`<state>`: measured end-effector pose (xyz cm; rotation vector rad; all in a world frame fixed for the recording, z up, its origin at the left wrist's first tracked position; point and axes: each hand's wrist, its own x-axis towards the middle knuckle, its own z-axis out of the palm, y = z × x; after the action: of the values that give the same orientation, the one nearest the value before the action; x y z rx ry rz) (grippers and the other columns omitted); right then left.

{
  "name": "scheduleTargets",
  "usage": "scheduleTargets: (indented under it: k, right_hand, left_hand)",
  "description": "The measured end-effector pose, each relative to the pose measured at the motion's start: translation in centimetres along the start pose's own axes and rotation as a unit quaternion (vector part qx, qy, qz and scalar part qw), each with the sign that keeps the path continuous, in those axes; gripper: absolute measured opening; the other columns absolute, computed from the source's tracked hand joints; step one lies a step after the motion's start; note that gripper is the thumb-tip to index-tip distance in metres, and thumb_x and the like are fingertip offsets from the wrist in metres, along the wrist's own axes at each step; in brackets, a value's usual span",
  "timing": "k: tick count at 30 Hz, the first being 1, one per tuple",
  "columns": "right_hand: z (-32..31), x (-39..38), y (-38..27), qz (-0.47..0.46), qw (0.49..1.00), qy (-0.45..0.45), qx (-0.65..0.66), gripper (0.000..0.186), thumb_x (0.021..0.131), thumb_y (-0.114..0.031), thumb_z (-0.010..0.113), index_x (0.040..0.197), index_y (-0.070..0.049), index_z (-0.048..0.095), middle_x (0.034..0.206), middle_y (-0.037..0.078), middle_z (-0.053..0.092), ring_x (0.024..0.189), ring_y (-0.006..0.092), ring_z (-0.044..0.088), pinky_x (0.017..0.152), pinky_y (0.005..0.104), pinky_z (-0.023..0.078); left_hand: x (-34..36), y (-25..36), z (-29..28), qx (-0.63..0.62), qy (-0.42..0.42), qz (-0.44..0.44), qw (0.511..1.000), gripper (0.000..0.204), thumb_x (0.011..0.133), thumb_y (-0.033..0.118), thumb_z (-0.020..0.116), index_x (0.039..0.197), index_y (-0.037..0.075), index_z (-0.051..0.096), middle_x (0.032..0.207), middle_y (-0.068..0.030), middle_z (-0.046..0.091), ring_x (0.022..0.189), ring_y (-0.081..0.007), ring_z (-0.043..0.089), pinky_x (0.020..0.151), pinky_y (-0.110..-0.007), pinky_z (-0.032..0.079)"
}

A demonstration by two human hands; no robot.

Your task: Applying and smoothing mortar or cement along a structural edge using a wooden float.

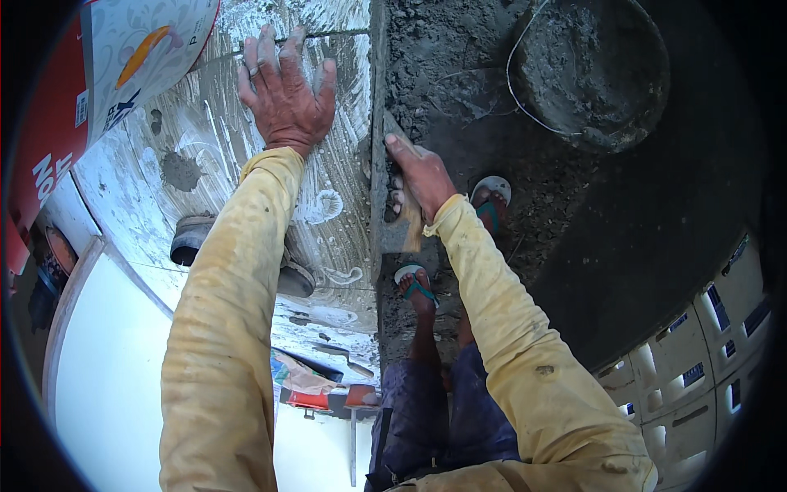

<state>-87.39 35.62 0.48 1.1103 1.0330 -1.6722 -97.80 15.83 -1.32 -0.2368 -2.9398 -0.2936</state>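
My left hand (287, 98) lies palm down with fingers spread on a tiled slab (234, 139) smeared with white and grey. The fingers of my right hand (422, 179) are wrapped round a flat, mortar-stained float (402, 234), with a bare wood-coloured patch near its lower end. It lies along the slab's straight edge (377, 98), above the lower, dark ground. Part of its grip is hidden by the hand. Both my sleeves are yellow and stained.
A bucket (590, 74) of wet mortar with a wire handle stands at far right. Dark shoes (193, 238) sit beside my left arm. A trowel (344, 358) lies lower down. A red and white printed package (147, 49) is at far left; pierced blocks (689, 369) stand lower right.
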Motion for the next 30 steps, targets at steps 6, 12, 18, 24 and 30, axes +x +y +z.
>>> scheduleTargets:
  k: [6, 12, 18, 24, 30]
  right_hand:
    - [-0.2, -5.5, 5.8, 0.072, 0.997, 0.031, -0.027, 0.046, 0.093, -0.047, 0.069, 0.098, -0.002, 0.059, 0.064, 0.003, 0.049, 0.045, 0.0157, 0.05, 0.041, 0.0337, 0.043]
    - [-0.3, -12.7, 13.2, 0.188, 0.98, 0.028, -0.056, 0.052, 0.095, -0.055, 0.062, 0.1, -0.004, 0.061, 0.064, 0.003, 0.051, 0.054, 0.016, 0.056, 0.052, 0.0317, 0.047]
    - [-1.2, -17.6, 18.4, 0.183, 0.957, 0.089, -0.207, 0.064, 0.094, -0.06, 0.058, 0.09, 0.002, 0.067, 0.07, 0.013, 0.06, 0.066, 0.0219, 0.065, 0.066, 0.0359, 0.052]
    - [0.5, -8.9, 2.3, 0.071, 0.996, 0.048, 0.033, 0.05, 0.094, -0.054, 0.064, 0.096, -0.005, 0.059, 0.066, 0.003, 0.05, 0.051, 0.0149, 0.051, 0.047, 0.0324, 0.045]
    - [1.4, -7.3, -0.3, 0.077, 0.997, 0.014, 0.02, 0.049, 0.093, -0.052, 0.066, 0.098, -0.003, 0.059, 0.067, 0.002, 0.051, 0.049, 0.0143, 0.05, 0.047, 0.0319, 0.045]
  left_hand:
    - [0.6, 0.4, 0.0, 0.002, -0.003, -0.003, 1.0, 0.059, 0.097, 0.051, 0.049, 0.146, 0.018, 0.045, 0.153, -0.0134, 0.035, 0.147, -0.0365, 0.026, 0.118, -0.054, 0.013]
    - [0.1, 0.0, 0.0, -0.005, -0.009, -0.007, 1.0, 0.059, 0.097, 0.052, 0.048, 0.146, 0.018, 0.045, 0.154, -0.013, 0.034, 0.147, -0.0361, 0.026, 0.118, -0.054, 0.013]
    - [0.2, 0.1, 0.1, -0.025, -0.006, -0.009, 1.0, 0.06, 0.097, 0.053, 0.046, 0.146, 0.018, 0.043, 0.153, -0.0141, 0.034, 0.148, -0.0369, 0.024, 0.116, -0.058, 0.013]
    - [0.3, 0.0, -0.3, -0.012, -0.002, -0.004, 1.0, 0.057, 0.098, 0.051, 0.05, 0.145, 0.019, 0.046, 0.154, -0.0118, 0.036, 0.147, -0.0357, 0.027, 0.118, -0.055, 0.015]
    - [0.3, 0.1, 0.1, -0.014, 0.0, -0.006, 1.0, 0.058, 0.098, 0.052, 0.049, 0.145, 0.019, 0.045, 0.154, -0.0117, 0.036, 0.147, -0.0357, 0.027, 0.118, -0.055, 0.015]
